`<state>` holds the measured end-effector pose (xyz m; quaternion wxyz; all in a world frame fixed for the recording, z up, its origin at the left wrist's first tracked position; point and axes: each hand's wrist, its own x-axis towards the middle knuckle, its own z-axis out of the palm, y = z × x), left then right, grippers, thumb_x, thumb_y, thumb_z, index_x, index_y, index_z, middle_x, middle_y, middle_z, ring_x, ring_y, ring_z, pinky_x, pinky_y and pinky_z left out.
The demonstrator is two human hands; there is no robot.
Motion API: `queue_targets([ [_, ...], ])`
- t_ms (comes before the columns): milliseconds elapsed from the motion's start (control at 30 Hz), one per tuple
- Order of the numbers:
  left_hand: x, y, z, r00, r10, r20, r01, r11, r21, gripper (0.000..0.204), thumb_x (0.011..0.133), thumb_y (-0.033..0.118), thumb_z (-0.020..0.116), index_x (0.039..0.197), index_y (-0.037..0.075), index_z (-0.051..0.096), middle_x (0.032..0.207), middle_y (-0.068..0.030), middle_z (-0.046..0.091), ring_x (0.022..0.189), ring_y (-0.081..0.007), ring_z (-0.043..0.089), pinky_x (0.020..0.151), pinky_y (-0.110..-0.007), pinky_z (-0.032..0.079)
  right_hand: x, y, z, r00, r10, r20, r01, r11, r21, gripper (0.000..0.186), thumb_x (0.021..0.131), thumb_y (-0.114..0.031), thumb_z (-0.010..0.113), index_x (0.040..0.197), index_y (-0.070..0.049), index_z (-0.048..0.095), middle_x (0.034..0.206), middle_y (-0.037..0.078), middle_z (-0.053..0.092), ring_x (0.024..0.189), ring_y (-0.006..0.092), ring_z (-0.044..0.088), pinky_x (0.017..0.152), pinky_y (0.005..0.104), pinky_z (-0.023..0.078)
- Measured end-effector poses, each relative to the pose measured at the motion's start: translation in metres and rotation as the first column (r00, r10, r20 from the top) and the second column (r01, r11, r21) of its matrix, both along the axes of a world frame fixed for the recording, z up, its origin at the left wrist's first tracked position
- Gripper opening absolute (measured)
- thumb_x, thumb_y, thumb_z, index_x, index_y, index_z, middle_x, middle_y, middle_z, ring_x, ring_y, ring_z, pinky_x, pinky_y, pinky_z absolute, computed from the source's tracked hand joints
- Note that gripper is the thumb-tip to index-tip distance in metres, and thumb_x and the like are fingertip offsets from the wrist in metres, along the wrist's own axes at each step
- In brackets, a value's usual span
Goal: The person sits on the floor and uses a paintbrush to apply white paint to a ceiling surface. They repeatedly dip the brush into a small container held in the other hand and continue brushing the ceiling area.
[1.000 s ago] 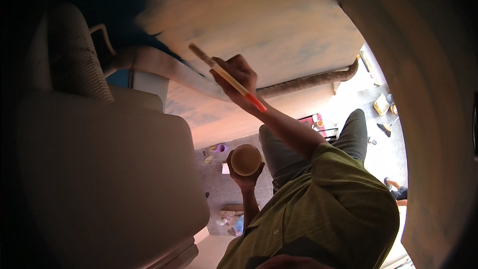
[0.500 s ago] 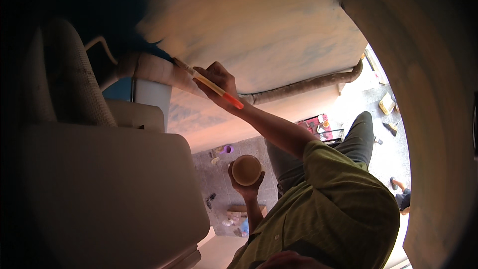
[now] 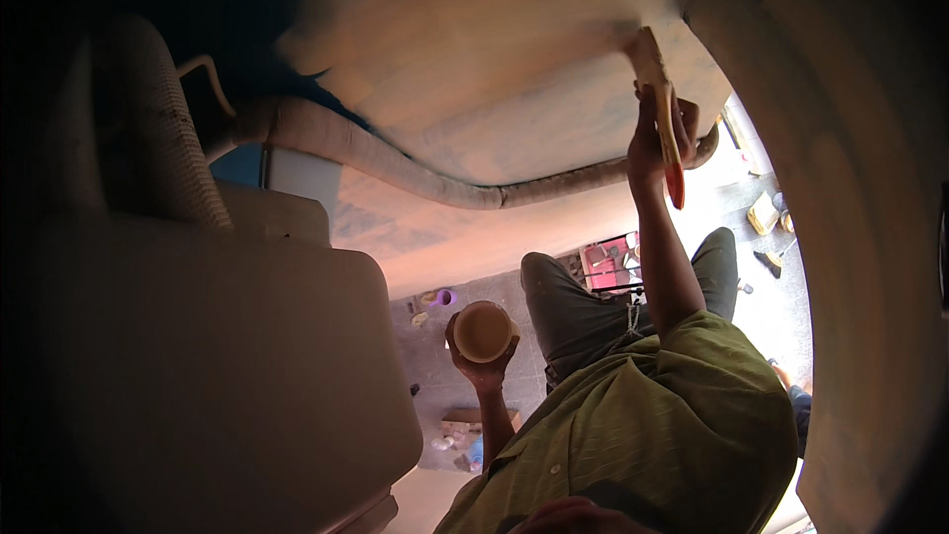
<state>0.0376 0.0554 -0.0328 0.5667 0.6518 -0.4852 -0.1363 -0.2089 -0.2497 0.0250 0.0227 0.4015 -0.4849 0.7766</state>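
My right hand (image 3: 647,143) holds the brush (image 3: 660,109) against the slab (image 3: 494,69) overhead, while the cup (image 3: 481,331) sits in my left hand (image 3: 481,368) lower left, above the floor (image 3: 435,356).

R hand (image 3: 654,143) raised, L hand (image 3: 481,368) prob. cupped

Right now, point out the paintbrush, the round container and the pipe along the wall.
paintbrush (image 3: 664,119), head view, on the middle of its handle in the right hand.
round container (image 3: 482,330), head view, on its open top.
pipe (image 3: 395,163), head view, on its curved run.
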Motion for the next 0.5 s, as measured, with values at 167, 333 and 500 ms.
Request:
queue_targets([
  [167,-0.006,-0.009,0.0,0.999,-0.016,0.037,0.017,1.0,-0.022,0.096,0.056,0.035,0.099,0.133,0.002,0.053,0.121,-0.0128,0.064,0.11,-0.0284,0.063,0.097,-0.044,0.052,0.051,0.013,0.024,0.973,0.202,-0.113,-0.227,0.93,-0.288,0.015,0.082,0.005,0.079,0.095,-0.002,0.076,0.079,0.008,0.069,0.074,0.0214,0.065,0.068,0.0338,0.052],
  [333,-0.01,-0.007,-0.002,1.0,-0.011,0.027,0.011,1.0,0.015,0.095,0.055,0.031,0.099,0.133,0.003,0.053,0.12,-0.0126,0.064,0.11,-0.0286,0.063,0.097,-0.044,0.052,0.159,0.031,0.07,0.791,0.611,-0.037,-0.6,0.762,-0.243,0.029,0.079,-0.004,0.081,0.107,0.0,0.075,0.082,0.01,0.068,0.073,0.0204,0.063,0.061,0.0304,0.052],
  [500,-0.005,0.003,-0.004,0.998,-0.045,-0.037,0.046,0.999,0.028,0.098,0.055,0.025,0.1,0.135,0.003,0.049,0.124,-0.0131,0.06,0.113,-0.0287,0.06,0.099,-0.045,0.05,0.203,0.024,0.097,0.746,0.654,-0.126,-0.663,0.711,-0.236,0.031,0.077,-0.005,0.081,0.107,-0.002,0.076,0.076,0.007,0.065,0.069,0.0181,0.062,0.058,0.0295,0.05],
])
